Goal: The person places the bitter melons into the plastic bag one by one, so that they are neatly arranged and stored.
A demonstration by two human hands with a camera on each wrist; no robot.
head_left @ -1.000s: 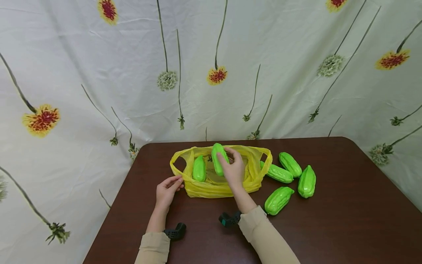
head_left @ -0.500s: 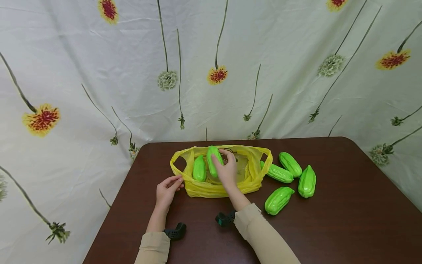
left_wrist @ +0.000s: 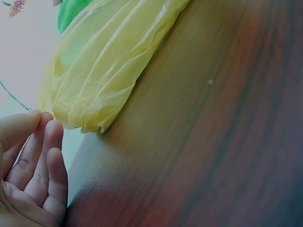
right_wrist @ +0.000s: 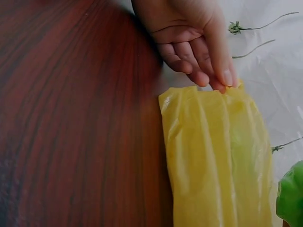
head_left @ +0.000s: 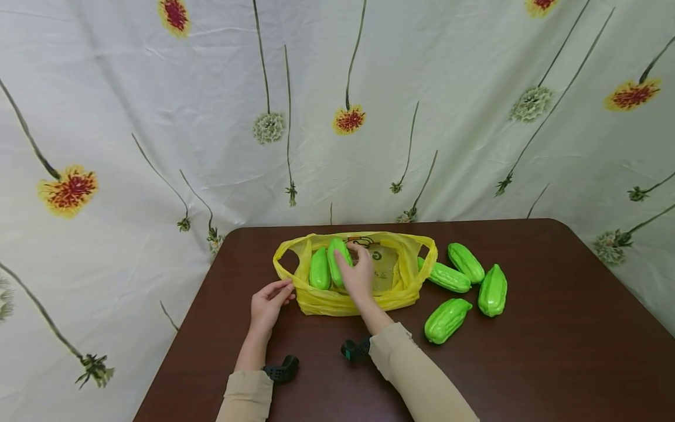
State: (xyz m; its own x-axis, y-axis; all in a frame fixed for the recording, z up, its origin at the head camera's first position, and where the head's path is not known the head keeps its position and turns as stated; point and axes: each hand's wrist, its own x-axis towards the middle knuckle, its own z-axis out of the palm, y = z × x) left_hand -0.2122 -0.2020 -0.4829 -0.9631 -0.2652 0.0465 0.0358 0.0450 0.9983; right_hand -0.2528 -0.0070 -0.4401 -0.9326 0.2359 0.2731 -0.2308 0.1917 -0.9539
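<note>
We see the left hand (head_left: 268,306) pinching the edge of a thin yellow plastic bag (head_left: 337,306) on the dark brown wooden counter (head_left: 527,369). The right hand (head_left: 360,274) grasps a ridged, oblong, bright-green gourd (head_left: 338,264) in the bag's opening, seemingly touching its bagged green neighbour (head_left: 319,271).

Yellow bag (head_left: 337,305): left half blocked by two green gourds (head_left: 319,269) and right hand (head_left: 360,274) — free room seen inside at right. Outside, right-side approach obstructed — four loose gourds (head_left: 493,291).

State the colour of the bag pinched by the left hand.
Yellow; the bag shows best in the head view.
</note>
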